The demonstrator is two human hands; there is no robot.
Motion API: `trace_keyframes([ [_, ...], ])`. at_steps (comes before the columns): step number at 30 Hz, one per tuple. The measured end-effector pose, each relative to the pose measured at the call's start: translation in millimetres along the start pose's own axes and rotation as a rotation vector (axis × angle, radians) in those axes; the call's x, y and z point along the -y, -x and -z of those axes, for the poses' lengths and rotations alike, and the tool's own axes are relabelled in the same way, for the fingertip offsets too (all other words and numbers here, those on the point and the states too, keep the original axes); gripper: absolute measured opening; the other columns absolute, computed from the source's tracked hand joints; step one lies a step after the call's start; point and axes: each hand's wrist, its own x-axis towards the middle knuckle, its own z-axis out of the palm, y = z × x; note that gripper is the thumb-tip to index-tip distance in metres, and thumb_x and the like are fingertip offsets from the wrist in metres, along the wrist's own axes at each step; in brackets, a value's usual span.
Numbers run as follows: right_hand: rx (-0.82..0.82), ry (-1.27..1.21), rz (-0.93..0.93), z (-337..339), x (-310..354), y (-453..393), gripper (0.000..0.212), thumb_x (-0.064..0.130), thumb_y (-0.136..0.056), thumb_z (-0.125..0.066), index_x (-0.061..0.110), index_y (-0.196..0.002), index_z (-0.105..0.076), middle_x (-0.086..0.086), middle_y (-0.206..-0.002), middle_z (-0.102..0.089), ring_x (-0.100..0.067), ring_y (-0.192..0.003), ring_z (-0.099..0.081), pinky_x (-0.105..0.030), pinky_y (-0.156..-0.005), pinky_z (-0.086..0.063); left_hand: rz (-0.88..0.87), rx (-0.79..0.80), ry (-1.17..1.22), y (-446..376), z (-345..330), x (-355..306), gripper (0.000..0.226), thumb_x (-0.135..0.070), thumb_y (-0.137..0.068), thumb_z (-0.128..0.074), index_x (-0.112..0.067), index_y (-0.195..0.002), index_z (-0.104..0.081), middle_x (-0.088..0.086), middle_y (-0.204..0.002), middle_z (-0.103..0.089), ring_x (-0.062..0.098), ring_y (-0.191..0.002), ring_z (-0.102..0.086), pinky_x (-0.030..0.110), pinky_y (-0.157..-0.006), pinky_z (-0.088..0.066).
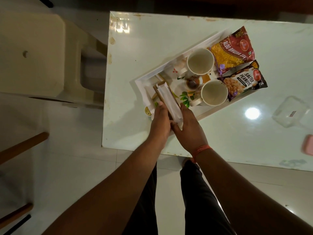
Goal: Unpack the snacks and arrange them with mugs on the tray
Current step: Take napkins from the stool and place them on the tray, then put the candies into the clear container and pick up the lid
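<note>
On the pale table (152, 48), both hands, left hand (160, 119) and right hand (189, 128), clasp the packet (169, 99) at its near end, its long axis running far-left over the tray (171, 65).

A single head-worn wide-angle camera looks almost straight down from standing height. It faces forward over the near edge of the desk (220, 133), whose left near corner sits around mid-frame and whose right side runs out of the picture. Both forearms reach in from the bottom edge, and the floor (76, 158) fills the left and bottom. Lines bow toward the borders.
</note>
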Motion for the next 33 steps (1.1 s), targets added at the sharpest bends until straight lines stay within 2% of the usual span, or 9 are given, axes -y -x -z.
trace_keyframes([
  [6, 0.028, 0.096, -0.004, 14, -17, 21, 0.069, 0.046, -0.096, -0.054, 0.018, -0.152, -0.026, -0.004, -0.155, -0.038, -0.02, -0.139, -0.041, -0.033, -0.111, -0.035, -0.035, -0.079, -0.036, 1, 13, 4, 0.051, -0.056, -0.1, -0.028, -0.024, -0.135, -0.045, 0.008, -0.124, -0.061, 0.026, -0.111, -0.062, 0.04, -0.087, -0.055],
  [9, 0.013, 0.15, 0.0, 28, -31, 32, 0.062, 0.044, -0.096, -0.053, 0.016, -0.149, -0.035, -0.005, -0.151, -0.045, -0.021, -0.135, -0.046, -0.032, -0.109, -0.037, -0.098, -0.163, -0.027, 5, 26, 6, 0.038, -0.047, -0.103, -0.032, -0.018, -0.121, -0.05, 0.005, -0.105, -0.062, 0.02, -0.094, -0.063, 0.038, -0.083, -0.056],
  [12, -0.098, 0.203, 0.064, 49, -47, 36, 0.043, 0.037, -0.097, -0.054, 0.015, -0.133, -0.055, -0.005, -0.128, -0.063, -0.022, -0.116, -0.06, -0.036, -0.099, -0.048, -0.163, -0.263, -0.039, 5, 39, 11, 0.034, -0.043, -0.104, -0.035, -0.016, -0.108, -0.055, 0.003, -0.092, -0.058, 0.015, -0.078, -0.058, 0.036, -0.077, -0.052],
  [15, -0.25, 0.226, 0.071, 87, -68, 26, 0.026, 0.033, -0.098, -0.051, 0.017, -0.11, -0.067, -0.003, -0.101, -0.071, -0.022, -0.089, -0.066, -0.039, -0.078, -0.055, -0.19, -0.359, -0.101, -3, 50, 12, 0.028, -0.043, -0.103, -0.036, -0.021, -0.107, -0.053, 0.0, -0.1, -0.06, 0.017, -0.091, -0.059, 0.04, -0.093, -0.053],
  [17, -0.352, 0.201, 0.011, 122, -84, 8, 0.022, 0.031, -0.098, -0.05, 0.015, -0.101, -0.066, -0.006, -0.094, -0.07, -0.025, -0.082, -0.064, -0.036, -0.073, -0.052, -0.161, -0.382, -0.093, -9, 54, 6, 0.033, -0.045, -0.102, -0.036, -0.022, -0.119, -0.051, 0.006, -0.121, -0.058, 0.021, -0.107, -0.057, 0.045, -0.103, -0.047],
  [21, -0.48, 0.153, -0.147, 195, -105, -45, 0.033, 0.033, -0.099, -0.047, 0.005, -0.104, -0.064, -0.017, -0.103, -0.068, -0.032, -0.095, -0.061, -0.027, -0.078, -0.039, -0.037, -0.318, 0.081, -17, 53, -14, 0.052, -0.046, -0.104, -0.03, -0.016, -0.147, -0.036, 0.011, -0.139, -0.052, 0.026, -0.12, -0.056, 0.045, -0.106, -0.046],
  [26, -0.15, -0.006, -0.322, 240, -119, -137, 0.071, 0.074, -0.089, -0.035, 0.01, -0.107, -0.061, -0.015, -0.112, -0.065, -0.037, -0.11, -0.06, -0.047, -0.097, -0.046, 0.009, -0.265, 0.145, -22, 50, -20, 0.054, -0.052, -0.102, -0.029, -0.015, -0.136, -0.05, 0.009, -0.126, -0.063, 0.028, -0.117, -0.06, 0.043, -0.102, -0.048],
  [29, 0.121, -0.164, -0.36, 239, -103, -161, 0.067, 0.073, -0.09, -0.033, 0.016, -0.112, -0.06, -0.011, -0.115, -0.062, -0.031, -0.111, -0.06, -0.043, -0.095, -0.047, -0.041, -0.28, 0.169, -26, 45, -13, 0.051, -0.053, -0.102, -0.03, -0.017, -0.128, -0.054, 0.008, -0.116, -0.068, 0.025, -0.107, -0.064, 0.04, -0.087, -0.051],
  [33, 0.199, -0.158, -0.329, 236, -92, -175, 0.067, 0.071, -0.093, -0.025, 0.019, -0.106, -0.065, -0.009, -0.113, -0.068, -0.026, -0.108, -0.063, -0.043, -0.099, -0.048, -0.064, -0.285, 0.245, -30, 36, -6, 0.049, -0.053, -0.102, -0.031, -0.02, -0.129, -0.055, 0.006, -0.105, -0.068, 0.022, -0.101, -0.065, 0.042, -0.086, -0.052],
])
